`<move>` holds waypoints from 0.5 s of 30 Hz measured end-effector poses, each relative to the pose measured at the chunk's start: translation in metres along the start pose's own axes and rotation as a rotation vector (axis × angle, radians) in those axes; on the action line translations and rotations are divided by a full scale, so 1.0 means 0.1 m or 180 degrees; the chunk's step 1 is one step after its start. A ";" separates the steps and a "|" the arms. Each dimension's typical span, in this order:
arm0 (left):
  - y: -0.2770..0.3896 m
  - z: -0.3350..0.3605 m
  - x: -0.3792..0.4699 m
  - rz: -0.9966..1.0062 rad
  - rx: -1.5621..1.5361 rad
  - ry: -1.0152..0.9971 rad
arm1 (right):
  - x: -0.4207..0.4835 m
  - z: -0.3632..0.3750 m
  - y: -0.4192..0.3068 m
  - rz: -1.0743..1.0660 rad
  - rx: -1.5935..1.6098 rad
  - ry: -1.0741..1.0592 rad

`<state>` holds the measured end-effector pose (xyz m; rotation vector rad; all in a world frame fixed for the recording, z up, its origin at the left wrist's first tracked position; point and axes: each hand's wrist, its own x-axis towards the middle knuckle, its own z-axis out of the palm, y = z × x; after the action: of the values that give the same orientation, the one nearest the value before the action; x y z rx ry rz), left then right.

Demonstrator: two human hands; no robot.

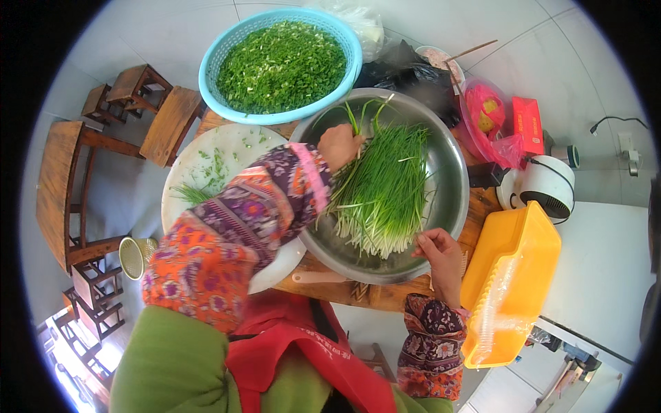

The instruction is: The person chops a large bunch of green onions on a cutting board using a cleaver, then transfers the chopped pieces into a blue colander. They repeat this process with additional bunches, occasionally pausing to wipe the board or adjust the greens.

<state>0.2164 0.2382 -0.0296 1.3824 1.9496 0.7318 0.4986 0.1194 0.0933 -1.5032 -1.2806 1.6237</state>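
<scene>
A thick bundle of thin scallions lies in a wide stainless steel basin, white root ends towards me. My left hand reaches over the basin's left side, its fingers closed on a few green stalks at the bundle's upper left. At the lower right rim, my right hand pinches thumb and finger together at the white ends; whether it has one stalk or several is too small to tell. Left of the basin, a round white cutting board bears chopped green bits and a small uncut tuft, partly behind my left sleeve.
A blue plastic basket full of chopped greens stands behind the board. Black plastic bags, a pink bag and a red box crowd the back right. Yellow trays flank my right arm. A pale handle lies at the table's front edge.
</scene>
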 end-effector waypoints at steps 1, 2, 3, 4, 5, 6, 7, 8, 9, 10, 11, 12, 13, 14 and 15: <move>0.06 -0.17 -0.04 -0.0010 0.0015 -0.0340 | -0.03 -0.03 0.02 -0.0025 0.0059 0.0004; 0.07 -0.32 -0.15 -0.0015 -0.0120 -0.0813 | -0.05 -0.05 0.04 -0.0033 0.0189 -0.0002; 0.07 -0.40 -0.31 -0.0056 0.0042 -0.1058 | -0.07 -0.06 0.06 -0.0053 0.0174 -0.0015; 0.05 -0.46 -0.45 -0.0053 0.0154 -0.1252 | -0.09 -0.07 0.07 -0.0055 0.0225 -0.0041; 0.01 -0.50 -0.57 -0.0012 0.0198 -0.1410 | -0.11 -0.08 0.09 -0.0038 0.0294 -0.0074; -0.05 -0.49 -0.69 0.0244 0.0569 -0.1342 | -0.12 -0.08 0.11 -0.0016 0.0262 -0.0084; -0.11 -0.45 -0.81 0.0541 0.0869 -0.1249 | -0.14 -0.07 0.13 0.0034 0.0250 -0.0093; -0.17 -0.39 -0.88 0.0786 0.1198 -0.1215 | -0.14 -0.08 0.14 0.0092 0.0247 -0.0097; -0.23 -0.33 -0.92 0.0800 0.1212 -0.1150 | -0.15 -0.08 0.16 0.0094 0.0248 -0.0134; -0.27 -0.26 -0.94 0.0766 0.1259 -0.1143 | -0.16 -0.09 0.17 0.0098 0.0259 -0.0162; -0.30 -0.20 -0.96 0.0698 0.1319 -0.1176 | -0.17 -0.10 0.19 0.0101 0.0276 -0.0190; -0.32 -0.16 -0.93 0.0876 0.1383 -0.1134 | -0.18 -0.12 0.21 0.0143 0.0285 -0.0154; -0.33 -0.14 -0.91 0.0887 0.1331 -0.0990 | -0.20 -0.15 0.22 0.0168 0.0302 -0.0119; -0.31 -0.13 -0.87 0.0823 0.1324 -0.0933 | -0.22 -0.17 0.24 0.0120 0.0344 -0.0100; -0.28 -0.13 -0.85 0.0763 0.1317 -0.0902 | -0.23 -0.20 0.26 0.0201 0.0306 -0.0048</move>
<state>0.2107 0.1481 -0.0271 1.8775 1.7873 0.2159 0.5275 0.0939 0.0810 -1.4889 -1.1565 1.7148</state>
